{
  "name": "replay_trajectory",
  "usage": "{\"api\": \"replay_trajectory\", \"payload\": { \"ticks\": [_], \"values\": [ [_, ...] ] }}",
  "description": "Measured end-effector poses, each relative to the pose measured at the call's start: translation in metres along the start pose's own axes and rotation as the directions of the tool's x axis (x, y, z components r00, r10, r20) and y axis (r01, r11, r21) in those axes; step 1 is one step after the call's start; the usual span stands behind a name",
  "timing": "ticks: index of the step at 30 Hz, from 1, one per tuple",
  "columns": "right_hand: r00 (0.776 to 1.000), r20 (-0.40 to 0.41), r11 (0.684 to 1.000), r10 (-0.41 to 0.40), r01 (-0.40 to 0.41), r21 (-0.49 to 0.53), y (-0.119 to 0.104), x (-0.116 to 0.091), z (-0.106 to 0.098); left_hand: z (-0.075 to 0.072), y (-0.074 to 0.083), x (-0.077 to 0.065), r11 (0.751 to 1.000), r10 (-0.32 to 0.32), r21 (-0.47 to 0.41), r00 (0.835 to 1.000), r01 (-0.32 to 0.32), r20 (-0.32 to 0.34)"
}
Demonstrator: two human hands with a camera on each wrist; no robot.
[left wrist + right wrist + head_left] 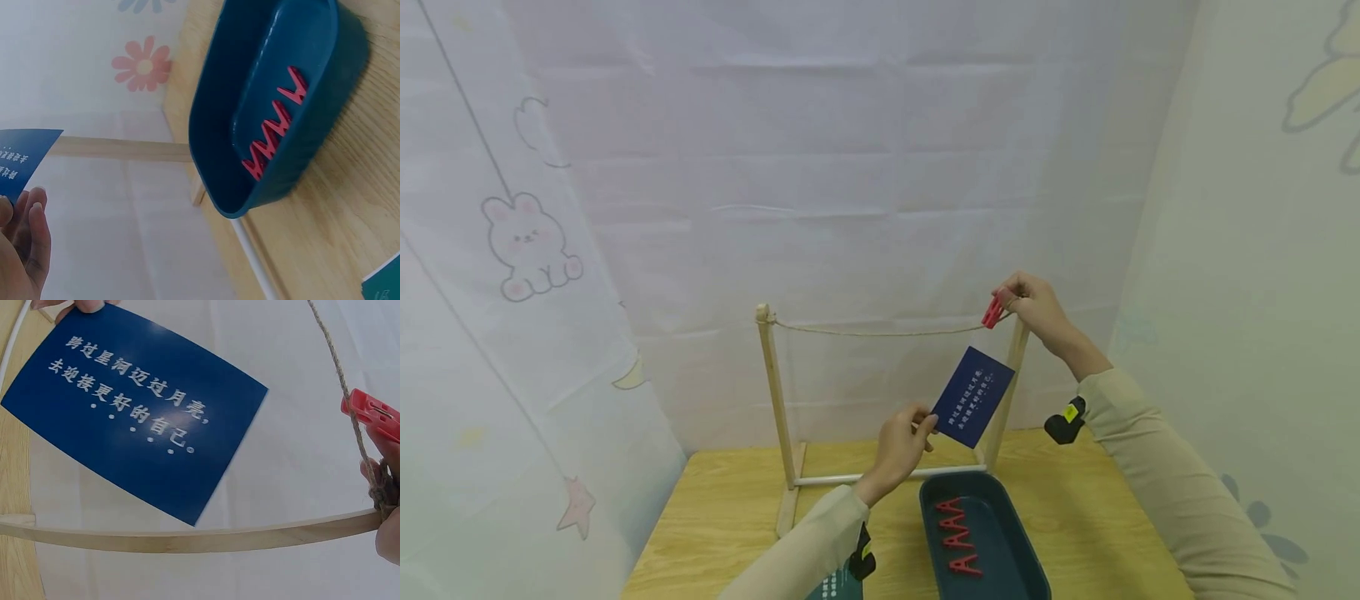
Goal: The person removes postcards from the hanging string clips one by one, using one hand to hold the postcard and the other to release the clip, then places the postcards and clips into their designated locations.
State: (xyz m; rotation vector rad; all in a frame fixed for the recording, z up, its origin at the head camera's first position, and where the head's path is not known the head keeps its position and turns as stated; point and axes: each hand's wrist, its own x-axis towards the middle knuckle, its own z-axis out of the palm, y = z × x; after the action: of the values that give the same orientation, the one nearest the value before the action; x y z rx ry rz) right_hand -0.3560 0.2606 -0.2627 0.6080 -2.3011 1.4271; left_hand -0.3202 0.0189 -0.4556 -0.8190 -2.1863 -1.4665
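Note:
My left hand (901,440) pinches a dark blue card (973,397) with white writing by its lower left corner. The card is tilted in the air below the right part of a twine line (880,334). Up at the line's right end, my right hand (1036,310) holds a red clothespin (992,311) between thumb and fingers. From the right wrist, the tip of the clothespin (372,412) overlaps the twine (340,375), close to the knot on the wooden post (187,540). A gap separates the card (144,425) from the twine there.
A wooden frame (775,392) with a white lower bar (827,480) carries the line. In front, a dark teal tray (1011,533) on the wooden table (715,517) holds several red clothespins (290,87) in a row. A green card (835,585) lies partly under my left sleeve.

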Motion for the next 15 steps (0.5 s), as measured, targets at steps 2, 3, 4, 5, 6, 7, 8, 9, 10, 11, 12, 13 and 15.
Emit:
{"api": "replay_trajectory", "payload": {
  "ticks": [2, 3, 4, 5, 6, 7, 8, 9, 10, 11, 12, 13, 15],
  "values": [
    [1.0, 0.008, 1.0, 0.002, -0.002, 0.021, 0.0, 0.001, 0.0, -0.003, -0.005, -0.004, 1.0, -0.006, 0.01, 1.0, 0.006, -0.001],
    [1.0, 0.009, 0.999, 0.003, -0.003, 0.033, 0.0, 0.001, 0.0, -0.004, -0.006, -0.006, 1.0, -0.012, 0.016, 1.0, 0.012, -0.004],
    [1.0, 0.007, 0.999, 0.002, -0.003, 0.041, 0.0, 0.001, 0.001, -0.006, -0.008, -0.008, 0.999, -0.019, 0.025, 1.0, 0.019, -0.008],
    [1.0, 0.004, 0.999, 0.003, -0.003, 0.047, 0.0, 0.002, 0.002, -0.007, -0.011, -0.01, 0.999, -0.026, 0.029, 1.0, 0.027, -0.01],
    [1.0, 0.001, 0.999, 0.002, -0.002, 0.052, -0.001, 0.002, 0.003, -0.009, -0.013, -0.013, 0.999, -0.035, 0.032, 0.999, 0.036, -0.013],
    [1.0, -0.003, 0.998, 0.002, -0.002, 0.055, -0.001, 0.003, 0.004, -0.01, -0.015, -0.015, 0.998, -0.046, 0.036, 0.999, 0.046, -0.015],
    [1.0, -0.005, 0.998, 0.001, -0.001, 0.059, -0.001, 0.003, 0.004, -0.012, -0.018, -0.017, 0.998, -0.052, 0.04, 0.998, 0.053, -0.02],
    [1.0, -0.008, 0.998, 0.0, 0.0, 0.062, -0.001, 0.003, 0.005, -0.014, -0.021, -0.02, 0.997, -0.06, 0.044, 0.998, 0.061, -0.024],
    [1.0, -0.012, 0.998, 0.0, 0.001, 0.062, -0.001, 0.003, 0.005, -0.017, -0.023, -0.022, 0.997, -0.068, 0.042, 0.997, 0.069, -0.025],
    [1.0, -0.014, 0.998, -0.001, 0.002, 0.059, -0.001, 0.003, 0.005, -0.02, -0.026, -0.025, 0.996, -0.075, 0.041, 0.997, 0.076, -0.027],
    [1.0, -0.018, 0.999, -0.002, 0.003, 0.055, -0.001, 0.002, 0.004, -0.022, -0.028, -0.027, 0.996, -0.079, 0.043, 0.996, 0.081, -0.03],
    [1.0, -0.022, 0.999, -0.003, 0.004, 0.046, -0.001, 0.001, 0.003, -0.024, -0.031, -0.031, 0.995, -0.086, 0.04, 0.996, 0.087, -0.032],
    [1.0, -0.031, 0.999, -0.003, 0.004, 0.032, -0.001, -0.002, -0.001, -0.028, -0.036, -0.038, 0.995, -0.099, 0.028, 0.995, 0.1, -0.029]
  ]
}}
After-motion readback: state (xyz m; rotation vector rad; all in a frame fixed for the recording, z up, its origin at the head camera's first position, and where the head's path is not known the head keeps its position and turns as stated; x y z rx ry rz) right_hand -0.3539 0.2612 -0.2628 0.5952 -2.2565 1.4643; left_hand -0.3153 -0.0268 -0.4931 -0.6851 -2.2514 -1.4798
